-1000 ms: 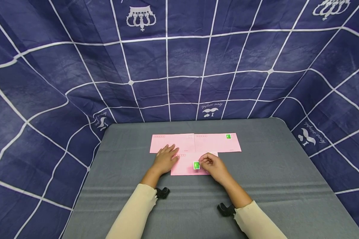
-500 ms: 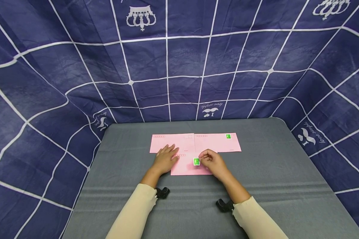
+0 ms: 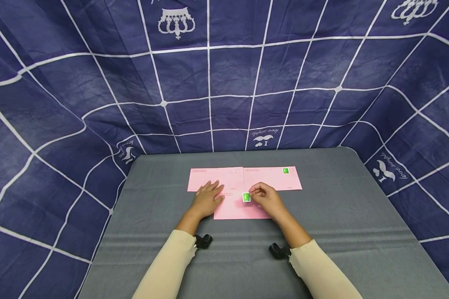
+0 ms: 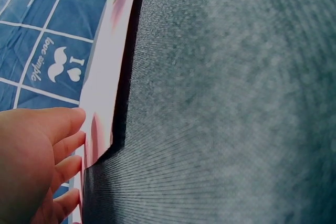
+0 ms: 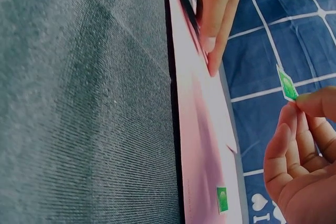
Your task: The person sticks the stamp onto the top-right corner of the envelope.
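Observation:
My right hand [image 3: 268, 202] pinches a green stamp with a white border [image 3: 246, 197] by its right edge, between thumb and fingertips. The right wrist view shows the stamp [image 5: 287, 84] held up above the paper. Beneath it lies the front pink envelope [image 3: 232, 211]; part of its right end is hidden by my right hand. My left hand [image 3: 205, 200] rests with straight, spread fingers on the front envelope's left end and on the back left pink envelope [image 3: 213, 176]. The thumb [image 4: 65, 120] shows in the left wrist view.
Beside the back left envelope lies a back right pink envelope [image 3: 267, 182], with a green stamp at its upper right corner. All lie on a grey cloth-covered table [image 3: 164, 178]. A blue curtain with white lines [image 3: 232, 74] encloses the back and sides.
My right hand has moved a little farther from me, carrying the stamp across above the front envelope. My left hand and the envelopes have stayed in place.

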A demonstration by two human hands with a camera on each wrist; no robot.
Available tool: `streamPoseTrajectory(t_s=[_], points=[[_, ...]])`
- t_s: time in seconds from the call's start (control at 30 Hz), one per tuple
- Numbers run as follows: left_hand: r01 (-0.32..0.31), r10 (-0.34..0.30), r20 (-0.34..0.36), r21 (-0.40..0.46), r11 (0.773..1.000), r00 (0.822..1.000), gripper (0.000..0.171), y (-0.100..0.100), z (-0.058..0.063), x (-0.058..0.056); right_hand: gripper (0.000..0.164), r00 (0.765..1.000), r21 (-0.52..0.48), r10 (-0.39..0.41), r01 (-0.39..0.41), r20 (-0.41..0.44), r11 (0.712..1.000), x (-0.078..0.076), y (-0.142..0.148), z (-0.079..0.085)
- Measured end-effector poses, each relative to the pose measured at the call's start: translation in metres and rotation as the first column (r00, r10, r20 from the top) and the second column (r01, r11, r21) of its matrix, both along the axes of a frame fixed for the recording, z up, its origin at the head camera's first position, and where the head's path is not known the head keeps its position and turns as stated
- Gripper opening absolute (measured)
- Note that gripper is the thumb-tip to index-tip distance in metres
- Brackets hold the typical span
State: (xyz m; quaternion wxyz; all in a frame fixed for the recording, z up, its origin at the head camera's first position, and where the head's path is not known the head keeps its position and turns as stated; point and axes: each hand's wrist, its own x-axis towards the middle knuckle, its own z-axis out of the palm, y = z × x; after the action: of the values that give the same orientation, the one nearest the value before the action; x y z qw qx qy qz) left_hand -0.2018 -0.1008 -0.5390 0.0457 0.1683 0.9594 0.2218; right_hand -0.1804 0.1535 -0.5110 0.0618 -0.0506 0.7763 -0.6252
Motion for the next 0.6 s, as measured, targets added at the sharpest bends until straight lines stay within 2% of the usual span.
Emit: streamPoseTrajectory(t_s=[0.17, 0.2, 0.4, 0.43, 0.6], points=[[0.002, -0.002, 0.002, 0.000, 1.000, 1.000, 0.050, 0.000, 0.000, 0.000, 0.013, 0.999, 0.017, -0.020, 0.020, -0.031, 1.000, -0.008, 0.000, -0.007], [0.001, -0.001, 0.001, 0.002, 1.000, 1.000, 0.049, 0.000, 0.000, 0.000, 0.013, 0.999, 0.026, -0.022, 0.022, -0.031, 0.999, -0.008, -0.001, -0.002], [0.002, -0.002, 0.009, 0.000, 1.000, 1.000, 0.049, 0.000, 0.001, -0.001, 0.014, 0.999, 0.050, -0.028, 0.029, -0.028, 0.998, -0.016, -0.001, -0.001], [0.002, -0.002, 0.008, 0.001, 1.000, 1.000, 0.049, 0.000, 0.001, -0.001, 0.014, 0.999, 0.045, -0.029, 0.031, -0.034, 0.999, -0.019, 0.000, -0.005], [0.003, -0.003, 0.002, 0.006, 1.000, 1.000, 0.048, 0.000, 0.002, 0.000, 0.014, 0.998, 0.049, -0.044, 0.045, -0.034, 0.998, -0.025, -0.002, -0.006]])
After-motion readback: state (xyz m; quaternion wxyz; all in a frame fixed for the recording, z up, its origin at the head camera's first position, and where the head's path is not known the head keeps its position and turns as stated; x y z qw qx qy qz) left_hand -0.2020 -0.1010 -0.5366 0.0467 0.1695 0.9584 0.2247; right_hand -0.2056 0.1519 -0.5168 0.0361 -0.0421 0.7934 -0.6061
